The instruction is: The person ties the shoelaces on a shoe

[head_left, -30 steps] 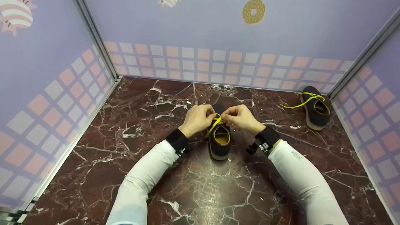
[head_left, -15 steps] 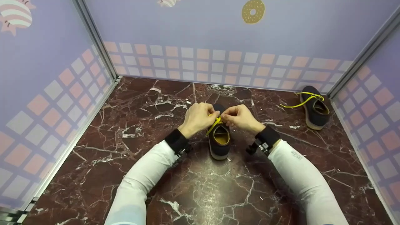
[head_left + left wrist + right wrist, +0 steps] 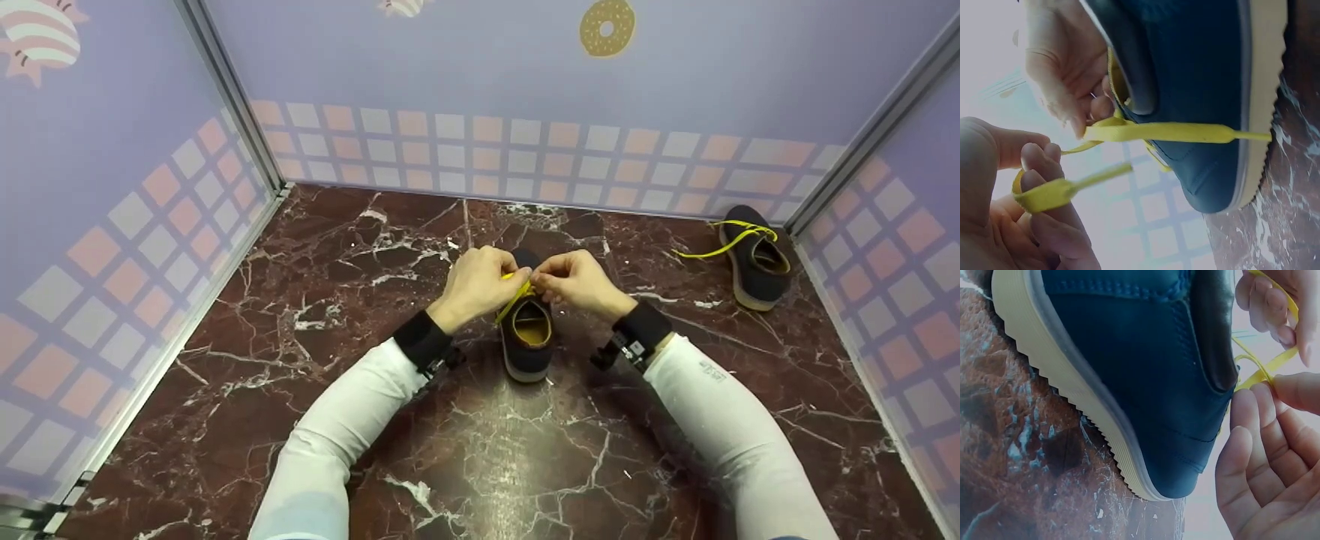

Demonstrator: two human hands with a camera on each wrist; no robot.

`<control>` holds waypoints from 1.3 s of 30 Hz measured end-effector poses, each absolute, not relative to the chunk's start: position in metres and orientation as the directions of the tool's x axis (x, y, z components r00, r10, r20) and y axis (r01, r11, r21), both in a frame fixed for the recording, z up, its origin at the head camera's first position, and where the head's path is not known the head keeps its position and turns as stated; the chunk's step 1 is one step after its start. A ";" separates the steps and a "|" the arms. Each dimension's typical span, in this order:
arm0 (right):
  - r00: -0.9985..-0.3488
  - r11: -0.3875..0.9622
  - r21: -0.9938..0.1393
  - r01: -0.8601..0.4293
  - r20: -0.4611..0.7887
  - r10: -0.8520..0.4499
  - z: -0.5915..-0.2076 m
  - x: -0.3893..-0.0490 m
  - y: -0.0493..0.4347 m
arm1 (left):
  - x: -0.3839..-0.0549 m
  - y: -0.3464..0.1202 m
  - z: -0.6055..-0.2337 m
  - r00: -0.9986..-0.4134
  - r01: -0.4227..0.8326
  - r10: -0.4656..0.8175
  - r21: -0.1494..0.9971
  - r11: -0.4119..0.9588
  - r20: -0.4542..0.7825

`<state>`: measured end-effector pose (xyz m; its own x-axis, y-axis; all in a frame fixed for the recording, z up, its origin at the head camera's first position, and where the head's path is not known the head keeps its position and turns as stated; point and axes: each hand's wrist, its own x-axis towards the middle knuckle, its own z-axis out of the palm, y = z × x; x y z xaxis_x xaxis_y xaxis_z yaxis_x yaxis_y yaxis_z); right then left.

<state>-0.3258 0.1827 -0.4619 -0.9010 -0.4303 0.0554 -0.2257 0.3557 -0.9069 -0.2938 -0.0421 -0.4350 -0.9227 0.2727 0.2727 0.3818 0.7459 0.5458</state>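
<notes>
A dark low shoe with a yellow lace stands upright on the floor, toe pointing away from me. Over its front, my left hand pinches one part of the lace between thumb and fingers. In the left wrist view that lace bends over the fingers, its tip sticking out free. The other lace end hangs across the shoe's side. My right hand pinches the lace close above the tongue, where strands cross beside the thumb in the right wrist view. Both hands' fingertips nearly meet in the head view.
A second dark shoe stands at the back right, its yellow lace trailing to the left. Reddish marbled floor lies below. Purple panels with pink and white squares enclose the left, back and right sides.
My left hand has shifted slightly to the right, bringing its fingertips nearer to the right hand with the lace. The right hand and both shoes stay nearly where they were.
</notes>
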 end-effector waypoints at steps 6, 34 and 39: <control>-0.898 0.372 -0.898 -0.236 0.056 -0.437 -0.459 -0.325 0.183 | -0.290 -0.042 -0.430 -0.912 0.408 0.334 0.603 0.685 0.238; -0.889 0.392 -0.884 -0.254 0.053 -0.454 -0.460 -0.328 0.192 | -0.270 -0.014 -0.426 -0.900 0.297 0.412 0.889 0.347 0.140; -0.879 0.394 -0.872 -0.289 0.080 -0.469 -0.461 -0.329 0.194 | -0.268 -0.007 -0.433 -0.910 0.216 0.405 0.938 0.271 0.092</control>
